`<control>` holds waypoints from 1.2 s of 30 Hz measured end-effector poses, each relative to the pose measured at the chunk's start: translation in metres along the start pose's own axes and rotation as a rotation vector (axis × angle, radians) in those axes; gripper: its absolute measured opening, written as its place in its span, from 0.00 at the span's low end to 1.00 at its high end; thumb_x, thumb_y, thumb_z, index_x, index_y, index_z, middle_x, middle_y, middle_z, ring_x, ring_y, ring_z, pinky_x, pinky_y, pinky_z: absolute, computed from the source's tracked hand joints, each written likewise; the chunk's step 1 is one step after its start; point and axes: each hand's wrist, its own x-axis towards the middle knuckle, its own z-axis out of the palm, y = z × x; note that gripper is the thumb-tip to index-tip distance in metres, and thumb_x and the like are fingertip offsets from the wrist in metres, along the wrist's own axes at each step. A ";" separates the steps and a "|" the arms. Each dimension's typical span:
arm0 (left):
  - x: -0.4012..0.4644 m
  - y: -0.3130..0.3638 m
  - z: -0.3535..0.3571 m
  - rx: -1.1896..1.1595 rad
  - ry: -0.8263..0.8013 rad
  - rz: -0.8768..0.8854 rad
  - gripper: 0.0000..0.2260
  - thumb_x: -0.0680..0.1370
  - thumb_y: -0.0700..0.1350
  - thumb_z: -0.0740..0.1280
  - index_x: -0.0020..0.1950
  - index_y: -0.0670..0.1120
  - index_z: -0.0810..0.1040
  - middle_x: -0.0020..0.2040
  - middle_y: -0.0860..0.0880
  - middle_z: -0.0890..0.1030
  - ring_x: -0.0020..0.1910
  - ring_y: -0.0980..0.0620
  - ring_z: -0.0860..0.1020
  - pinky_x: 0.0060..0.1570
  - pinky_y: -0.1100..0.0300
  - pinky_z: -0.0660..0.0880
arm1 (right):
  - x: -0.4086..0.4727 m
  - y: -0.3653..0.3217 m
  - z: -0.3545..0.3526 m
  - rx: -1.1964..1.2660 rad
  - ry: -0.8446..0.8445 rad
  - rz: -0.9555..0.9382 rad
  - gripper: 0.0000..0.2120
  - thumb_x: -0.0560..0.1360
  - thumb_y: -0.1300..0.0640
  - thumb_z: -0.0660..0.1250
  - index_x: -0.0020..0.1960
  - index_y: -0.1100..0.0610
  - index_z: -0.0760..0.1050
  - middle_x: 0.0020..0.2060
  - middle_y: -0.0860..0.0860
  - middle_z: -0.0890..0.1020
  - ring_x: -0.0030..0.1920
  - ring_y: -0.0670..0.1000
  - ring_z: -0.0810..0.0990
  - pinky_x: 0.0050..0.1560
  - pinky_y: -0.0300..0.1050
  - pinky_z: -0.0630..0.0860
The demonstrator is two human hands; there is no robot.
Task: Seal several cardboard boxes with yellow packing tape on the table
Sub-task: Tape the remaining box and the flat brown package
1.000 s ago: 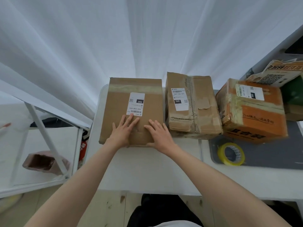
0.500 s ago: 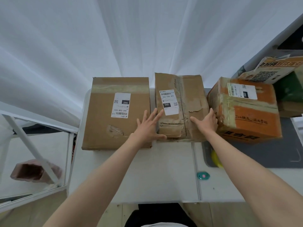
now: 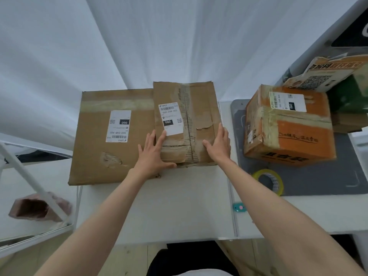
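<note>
A worn brown box (image 3: 199, 108) with a white label and torn tape stands at the middle of the white table (image 3: 179, 206). My left hand (image 3: 152, 154) presses flat against its left near side, and my right hand (image 3: 218, 143) grips its right near edge. A wide flat brown box (image 3: 95, 156) lies to its left, touching it. An orange box (image 3: 294, 136) sits at the right on a grey mat (image 3: 318, 182). The yellow tape roll (image 3: 268, 181) lies on the mat's near left corner.
Behind the orange box are a printed carton (image 3: 328, 74) and a green box (image 3: 350, 96). A small teal object (image 3: 239, 207) lies near the table's seam. A white frame (image 3: 29, 180) and a brown bag (image 3: 37, 209) stand left of the table. White curtain hangs behind.
Both hands left the flat box and took hold of the worn middle box from either side. That box now sits apart from the orange box, with a gap between them.
</note>
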 end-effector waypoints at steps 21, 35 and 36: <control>0.068 0.290 0.061 -0.816 -0.387 -0.047 0.42 0.74 0.55 0.74 0.82 0.50 0.56 0.75 0.48 0.70 0.65 0.51 0.74 0.63 0.53 0.75 | 0.048 0.166 -0.226 0.158 0.520 0.539 0.35 0.75 0.44 0.69 0.76 0.54 0.60 0.75 0.60 0.64 0.75 0.63 0.62 0.75 0.65 0.59; 0.056 0.281 0.076 -0.691 -0.207 -0.109 0.56 0.62 0.64 0.79 0.82 0.53 0.53 0.79 0.46 0.59 0.77 0.41 0.61 0.74 0.38 0.64 | 0.035 0.153 -0.169 0.169 0.696 0.503 0.34 0.74 0.45 0.70 0.75 0.55 0.64 0.72 0.58 0.68 0.72 0.62 0.65 0.72 0.61 0.59; 0.053 0.275 0.075 -0.681 -0.190 -0.122 0.55 0.65 0.62 0.79 0.82 0.51 0.51 0.80 0.46 0.57 0.78 0.41 0.58 0.75 0.38 0.62 | 0.035 0.148 -0.165 0.167 0.697 0.488 0.33 0.74 0.45 0.70 0.74 0.55 0.65 0.72 0.58 0.68 0.72 0.62 0.65 0.72 0.61 0.59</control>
